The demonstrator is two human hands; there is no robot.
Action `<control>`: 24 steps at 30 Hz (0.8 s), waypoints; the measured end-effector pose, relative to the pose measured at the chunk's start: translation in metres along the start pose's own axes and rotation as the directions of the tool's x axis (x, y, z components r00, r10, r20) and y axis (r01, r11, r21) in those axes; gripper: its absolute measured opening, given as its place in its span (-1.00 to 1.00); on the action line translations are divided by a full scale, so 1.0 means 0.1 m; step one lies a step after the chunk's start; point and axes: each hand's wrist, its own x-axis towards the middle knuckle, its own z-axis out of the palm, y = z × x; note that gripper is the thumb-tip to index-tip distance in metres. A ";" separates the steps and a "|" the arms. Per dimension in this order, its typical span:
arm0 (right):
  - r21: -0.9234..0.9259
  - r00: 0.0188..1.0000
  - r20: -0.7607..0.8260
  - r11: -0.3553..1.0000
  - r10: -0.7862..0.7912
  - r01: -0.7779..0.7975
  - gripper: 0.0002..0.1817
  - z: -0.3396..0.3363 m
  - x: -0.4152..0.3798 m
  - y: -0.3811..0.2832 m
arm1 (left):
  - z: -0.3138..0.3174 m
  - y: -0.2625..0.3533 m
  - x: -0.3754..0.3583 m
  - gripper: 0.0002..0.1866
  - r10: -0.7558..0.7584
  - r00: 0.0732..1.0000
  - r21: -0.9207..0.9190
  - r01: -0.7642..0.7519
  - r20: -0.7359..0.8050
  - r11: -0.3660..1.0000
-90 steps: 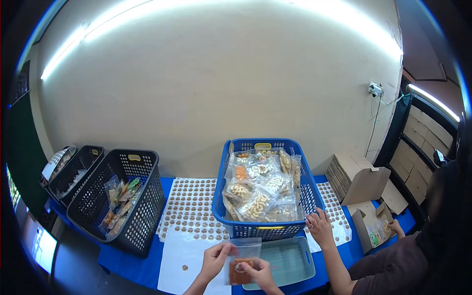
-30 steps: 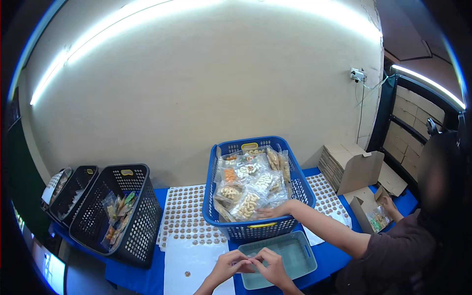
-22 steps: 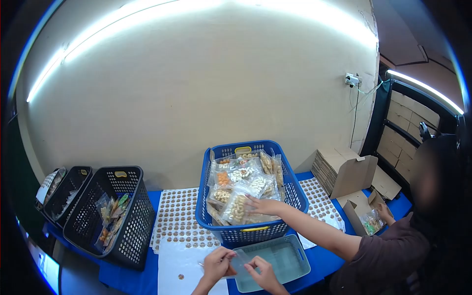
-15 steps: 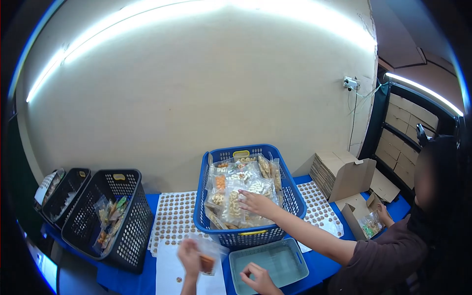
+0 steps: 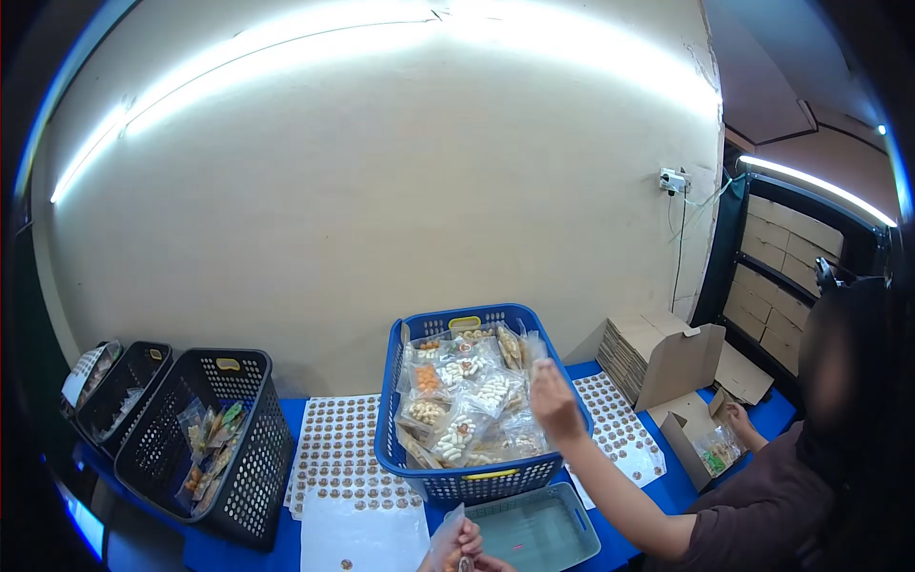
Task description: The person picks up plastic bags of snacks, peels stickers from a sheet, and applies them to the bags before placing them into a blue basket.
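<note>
At the bottom edge, my left hand (image 5: 467,540) is closed on a clear plastic packet (image 5: 445,541) with orange-brown contents at its lower end. My right hand (image 5: 494,564) is beside it, mostly cut off by the frame, so its grip is hidden. Just behind both hands stands a shallow grey-green tray (image 5: 583,548). Beyond that, a blue basket (image 5: 389,419) holds many clear snack packets (image 5: 459,434). To the left lie a white sheet (image 5: 362,534) bearing one round sticker (image 5: 346,564) and sheets of round stickers (image 5: 343,439).
A co-worker's hand (image 5: 555,400) is raised over the basket's right side, seemingly with a clear packet; their other hand (image 5: 739,419) is at an open cardboard box (image 5: 684,448). Folded cardboard boxes (image 5: 629,357) stand behind. Black baskets (image 5: 272,429) with packets are at left.
My left hand has moved right with the packet, close to my right hand, which has dropped lower. The co-worker's hand has lifted off the packets towards the basket's right side.
</note>
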 end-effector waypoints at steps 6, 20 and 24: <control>-0.117 0.984 -0.144 0.989 -0.106 0.090 -0.76 -0.10 -0.04 -0.13 | 0.16 0.04 -0.14 -0.70 0.153 0.911 0.283 -0.042 -0.383 0.958; -0.219 0.985 -0.170 0.975 0.003 -0.040 -0.79 -0.09 -0.18 -0.27 | 0.12 -0.23 -0.52 -0.74 0.486 0.872 0.938 -0.116 -0.061 0.326; -0.303 0.997 -0.070 0.953 -0.020 -0.002 -0.79 -0.05 -0.19 -0.33 | -0.15 -0.22 -0.58 -0.72 0.398 0.911 0.916 -0.062 -0.111 0.396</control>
